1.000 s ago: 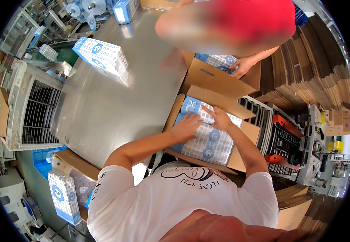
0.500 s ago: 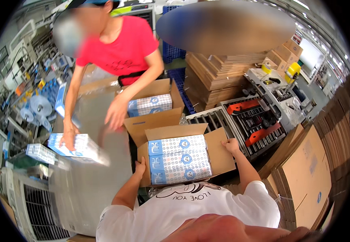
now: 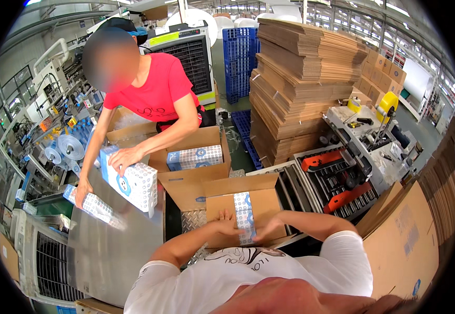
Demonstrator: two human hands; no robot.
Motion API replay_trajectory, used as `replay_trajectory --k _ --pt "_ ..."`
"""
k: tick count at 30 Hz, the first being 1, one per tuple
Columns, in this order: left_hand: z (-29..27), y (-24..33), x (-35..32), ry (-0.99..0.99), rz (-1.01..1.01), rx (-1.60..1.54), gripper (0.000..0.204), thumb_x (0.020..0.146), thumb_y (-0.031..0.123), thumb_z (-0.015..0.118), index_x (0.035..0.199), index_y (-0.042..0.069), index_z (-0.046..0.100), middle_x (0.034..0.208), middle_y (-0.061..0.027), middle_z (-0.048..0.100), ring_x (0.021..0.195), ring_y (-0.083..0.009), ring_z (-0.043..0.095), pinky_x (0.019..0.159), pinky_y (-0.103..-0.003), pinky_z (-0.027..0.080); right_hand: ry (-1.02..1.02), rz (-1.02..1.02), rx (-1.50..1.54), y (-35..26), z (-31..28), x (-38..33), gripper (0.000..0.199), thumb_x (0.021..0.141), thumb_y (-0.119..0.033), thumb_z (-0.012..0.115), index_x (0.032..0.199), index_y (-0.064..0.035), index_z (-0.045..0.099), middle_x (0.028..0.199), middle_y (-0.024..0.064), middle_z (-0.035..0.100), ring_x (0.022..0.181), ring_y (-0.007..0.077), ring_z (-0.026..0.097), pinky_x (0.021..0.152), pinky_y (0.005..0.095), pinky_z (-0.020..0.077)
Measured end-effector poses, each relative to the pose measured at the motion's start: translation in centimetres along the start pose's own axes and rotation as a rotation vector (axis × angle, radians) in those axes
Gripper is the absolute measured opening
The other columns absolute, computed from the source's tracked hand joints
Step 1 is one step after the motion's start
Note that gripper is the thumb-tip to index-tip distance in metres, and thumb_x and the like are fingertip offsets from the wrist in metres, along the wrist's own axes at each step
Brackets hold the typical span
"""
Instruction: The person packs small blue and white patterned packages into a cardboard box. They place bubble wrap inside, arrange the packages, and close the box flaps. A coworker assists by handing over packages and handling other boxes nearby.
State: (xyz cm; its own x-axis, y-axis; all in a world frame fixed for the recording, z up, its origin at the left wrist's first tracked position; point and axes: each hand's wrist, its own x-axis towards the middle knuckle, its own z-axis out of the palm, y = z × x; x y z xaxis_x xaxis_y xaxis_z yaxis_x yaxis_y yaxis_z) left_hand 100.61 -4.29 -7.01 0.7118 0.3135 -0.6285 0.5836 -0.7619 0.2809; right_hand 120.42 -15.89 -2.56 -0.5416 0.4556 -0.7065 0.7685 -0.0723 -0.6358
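Right in front of me stands a cardboard carton (image 3: 267,204). Its two side flaps are folded inward, and its far flap still sticks up. A strip of blue-and-white printed packages (image 3: 243,212) shows in the gap between the side flaps. My left hand (image 3: 227,222) lies flat on the left flap with its fingers spread. My right hand (image 3: 270,227) rests on the right flap, fingers stretched toward the gap. Both hands are open and hold nothing; the near flap is hidden by my arms and body.
Across the metal table (image 3: 107,256), a co-worker in a red shirt (image 3: 159,83) grips two printed packages (image 3: 133,186). Beyond my carton sits another open carton (image 3: 188,183) with packages inside. To the right are a roller conveyor with a red-and-black machine (image 3: 337,175) and stacked flat cardboard (image 3: 295,99).
My hands have moved from the carton's outer sides inward over its top. The side flaps have swung from spread to folded over the packages. The co-worker has raised one package.
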Motion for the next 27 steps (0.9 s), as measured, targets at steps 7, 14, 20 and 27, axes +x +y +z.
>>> replay_trajectory --k 7,14,20,27 --pt "3.4 -7.6 2.9 0.116 0.207 -0.081 0.082 0.091 0.067 0.032 0.151 0.014 0.019 0.156 -0.0198 0.011 0.144 -0.0404 0.000 0.115 -0.053 0.001 0.865 0.109 -0.739 1.6 -0.3 0.6 0.091 0.075 -0.042 0.067 0.148 -0.0089 0.023 0.147 0.0217 0.028 0.137 0.0384 0.025 0.113 0.0492 0.0184" --pt "7.5 -4.7 1.7 0.909 -0.006 -0.461 0.078 0.091 0.041 0.057 0.148 0.004 0.021 0.153 -0.0205 0.020 0.143 -0.0344 0.014 0.114 -0.046 0.017 1.389 0.254 -0.450 4.3 -2.6 -0.7 0.078 0.079 -0.037 0.068 0.139 0.0011 0.036 0.139 0.0254 0.041 0.129 0.0414 0.037 0.111 0.0495 0.0240" --pt "8.8 -10.5 7.0 0.892 0.088 -1.249 0.073 0.095 0.024 0.058 0.148 0.000 0.015 0.147 -0.0188 0.034 0.132 -0.0278 0.038 0.108 -0.034 0.032 1.319 0.171 -0.267 8.3 5.8 1.8 0.063 0.090 -0.034 0.058 0.143 -0.0077 0.037 0.150 0.0159 0.030 0.139 0.0357 0.026 0.115 0.0476 0.0181" --pt "7.7 -1.5 8.5 1.012 0.057 -1.447 0.068 0.097 0.019 0.052 0.150 0.004 0.013 0.146 -0.0159 0.033 0.128 -0.0253 0.039 0.105 -0.035 0.034 1.388 0.310 -0.331 15.1 -1.3 2.2 0.058 0.094 -0.037 0.050 0.144 -0.0088 0.036 0.151 0.0144 0.029 0.141 0.0329 0.023 0.116 0.0489 0.0150"
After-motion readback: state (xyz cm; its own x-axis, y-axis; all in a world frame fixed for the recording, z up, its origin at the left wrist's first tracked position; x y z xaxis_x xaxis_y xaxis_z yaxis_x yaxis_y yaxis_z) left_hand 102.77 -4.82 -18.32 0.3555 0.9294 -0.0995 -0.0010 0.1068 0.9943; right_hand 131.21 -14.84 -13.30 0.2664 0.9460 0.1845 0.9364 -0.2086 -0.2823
